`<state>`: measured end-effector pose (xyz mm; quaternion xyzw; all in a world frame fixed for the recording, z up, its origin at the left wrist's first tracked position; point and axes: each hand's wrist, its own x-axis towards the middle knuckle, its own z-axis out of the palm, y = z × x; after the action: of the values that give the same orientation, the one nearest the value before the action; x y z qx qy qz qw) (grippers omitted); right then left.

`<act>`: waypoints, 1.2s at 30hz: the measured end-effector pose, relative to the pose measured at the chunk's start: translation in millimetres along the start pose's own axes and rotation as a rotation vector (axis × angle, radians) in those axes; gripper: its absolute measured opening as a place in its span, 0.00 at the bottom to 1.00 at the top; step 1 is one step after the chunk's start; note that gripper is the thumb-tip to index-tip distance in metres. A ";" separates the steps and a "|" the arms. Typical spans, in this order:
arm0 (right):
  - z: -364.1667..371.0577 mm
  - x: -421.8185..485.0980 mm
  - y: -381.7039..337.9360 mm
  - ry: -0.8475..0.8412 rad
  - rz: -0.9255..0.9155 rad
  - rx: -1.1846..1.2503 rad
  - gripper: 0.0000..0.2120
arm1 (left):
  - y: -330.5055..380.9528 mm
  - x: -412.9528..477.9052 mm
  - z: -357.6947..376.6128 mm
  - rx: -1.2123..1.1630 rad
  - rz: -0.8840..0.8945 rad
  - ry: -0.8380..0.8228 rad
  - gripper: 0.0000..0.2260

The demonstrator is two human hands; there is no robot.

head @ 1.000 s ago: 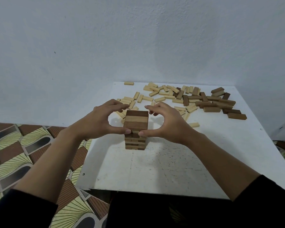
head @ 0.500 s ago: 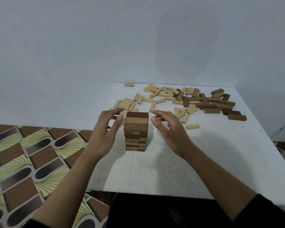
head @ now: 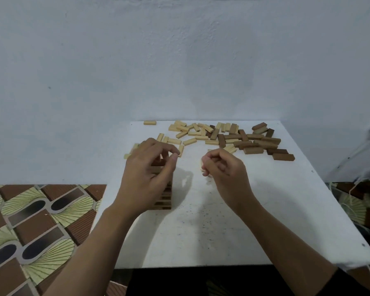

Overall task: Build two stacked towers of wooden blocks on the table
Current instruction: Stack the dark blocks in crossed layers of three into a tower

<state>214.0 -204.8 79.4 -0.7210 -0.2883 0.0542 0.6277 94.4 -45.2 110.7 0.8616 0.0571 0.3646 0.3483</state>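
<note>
One tower of wooden blocks point(head: 166, 195), with dark and light layers, stands on the white table point(head: 201, 236) left of its middle. My left hand point(head: 147, 174) hovers in front of it and hides most of it. Its fingers are curved and apart, with nothing seen in them. My right hand point(head: 224, 171) is to the right of the tower and apart from it, fingers curled in. A pale block edge point(head: 201, 165) shows at its fingertips; I cannot tell whether it is held. No second tower is in view.
Loose light blocks point(head: 192, 133) and dark blocks point(head: 254, 144) lie scattered across the table's far side. A single light block point(head: 149, 122) sits at the far left corner. The table's left edge drops to a patterned floor point(head: 30, 221). A wall stands behind.
Both hands have let go of the tower's sides. My left hand has moved in front of the tower, and my right hand has drawn away to the right and curled its fingers.
</note>
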 end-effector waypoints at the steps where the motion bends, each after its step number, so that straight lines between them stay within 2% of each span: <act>1: -7.9 0.3 -0.4 0.012 0.024 0.035 0.04 | 7.4 2.6 8.3 -0.019 0.021 -0.011 0.03; 5: -38.5 -0.8 5.1 0.055 0.296 0.293 0.07 | 31.7 8.4 46.6 -0.097 0.053 -0.054 0.03; 8: -65.6 -0.6 16.6 0.144 0.517 0.479 0.08 | 39.5 6.5 85.5 -0.192 0.000 -0.127 0.03; 14: -118.5 -4.1 54.8 0.197 0.529 0.247 0.11 | 21.2 -0.5 176.0 -0.148 -0.245 -0.264 0.04; 19: -154.3 10.0 80.6 0.243 0.551 0.145 0.10 | 10.4 18.2 229.5 -0.114 -0.248 -0.295 0.06; 24: -185.1 38.9 112.8 0.271 0.419 -0.222 0.08 | 0.7 47.9 270.6 0.081 -0.162 -0.401 0.13; 28: -204.7 58.3 143.1 0.159 0.208 -0.644 0.05 | -0.5 59.0 292.1 0.260 -0.130 -0.514 0.20; 31: -211.3 65.7 160.1 0.046 0.187 -0.929 0.11 | -7.3 57.7 302.9 0.427 -0.071 -0.591 0.24; 36: -206.7 65.1 170.8 0.094 0.120 -1.104 0.13 | -14.2 52.1 307.7 0.562 -0.034 -0.569 0.25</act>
<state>418.3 -361.8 -19.6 -0.9596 -0.2040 -0.1013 0.1650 340.1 -188.1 -19.0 0.9889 0.0703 0.0758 0.1072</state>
